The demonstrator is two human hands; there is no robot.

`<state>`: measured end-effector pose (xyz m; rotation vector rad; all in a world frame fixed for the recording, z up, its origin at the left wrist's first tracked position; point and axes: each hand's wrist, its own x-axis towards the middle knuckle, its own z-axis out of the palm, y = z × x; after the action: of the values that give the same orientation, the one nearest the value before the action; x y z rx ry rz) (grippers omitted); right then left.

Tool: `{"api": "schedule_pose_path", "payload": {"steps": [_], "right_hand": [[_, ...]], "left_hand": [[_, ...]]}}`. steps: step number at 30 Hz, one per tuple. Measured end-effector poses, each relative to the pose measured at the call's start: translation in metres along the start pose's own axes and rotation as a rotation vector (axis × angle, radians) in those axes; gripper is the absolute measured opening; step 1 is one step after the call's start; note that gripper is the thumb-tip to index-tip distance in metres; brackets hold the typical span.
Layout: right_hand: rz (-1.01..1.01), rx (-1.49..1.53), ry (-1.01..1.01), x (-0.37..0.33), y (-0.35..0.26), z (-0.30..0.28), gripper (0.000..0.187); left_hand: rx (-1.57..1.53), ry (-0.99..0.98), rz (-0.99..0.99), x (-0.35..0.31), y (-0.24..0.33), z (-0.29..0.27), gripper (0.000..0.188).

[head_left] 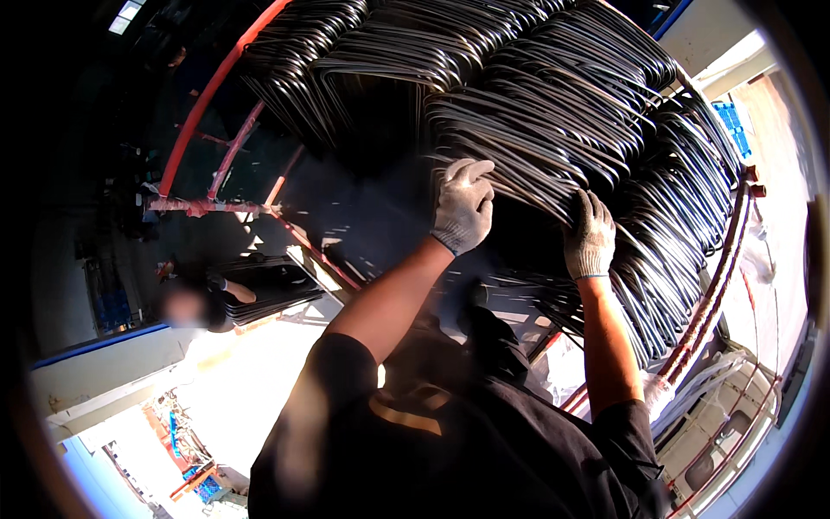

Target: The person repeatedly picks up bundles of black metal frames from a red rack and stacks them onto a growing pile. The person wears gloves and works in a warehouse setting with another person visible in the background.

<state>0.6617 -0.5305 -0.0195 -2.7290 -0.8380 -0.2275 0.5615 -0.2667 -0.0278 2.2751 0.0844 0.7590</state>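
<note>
A large stack of black bent metal rods (536, 130) rises in front of me in several rows, their rounded corners nested together. My left hand (464, 208), in a pale knit glove, is at the left end of the lower middle row. Its fingers are bent but apart, and I see nothing between them. My right hand (592, 235), gloved the same way, has its fingers curled over the right corner of the lowest rods in that row. How many rods it holds is hidden. More rods (674, 225) hang in a row just right of that hand.
A red frame (207, 95) curves up on the left, and a wrapped red post (722, 259) stands at the right. Another person (186, 303) is at the lower left beside a smaller pile of dark rods (272, 290). A vehicle (718, 450) shows at the lower right.
</note>
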Motion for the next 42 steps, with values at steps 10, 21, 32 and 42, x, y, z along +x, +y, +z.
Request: {"api": "schedule_pose_path", "payload": {"steps": [10, 21, 32, 42], "right_hand": [[-0.015, -0.059, -0.052, -0.020, -0.033, 0.018, 0.079], [-0.017, -0.349, 0.065, -0.032, -0.068, 0.048, 0.082], [-0.006, -0.629, -0.215, 0.000, -0.173, 0.059, 0.105], [0.196, -0.810, -0.255, -0.005, -0.165, 0.088, 0.095]], "left_hand": [[0.131, 0.287, -0.313, -0.071, -0.015, -0.160, 0.016], [0.841, 0.662, -0.865, -0.355, -0.205, -0.460, 0.017], [0.863, 0.763, -1.460, -0.510, -0.296, -0.678, 0.069], [-0.814, 0.935, -1.138, -0.443, -0.319, -0.736, 0.068]]}}
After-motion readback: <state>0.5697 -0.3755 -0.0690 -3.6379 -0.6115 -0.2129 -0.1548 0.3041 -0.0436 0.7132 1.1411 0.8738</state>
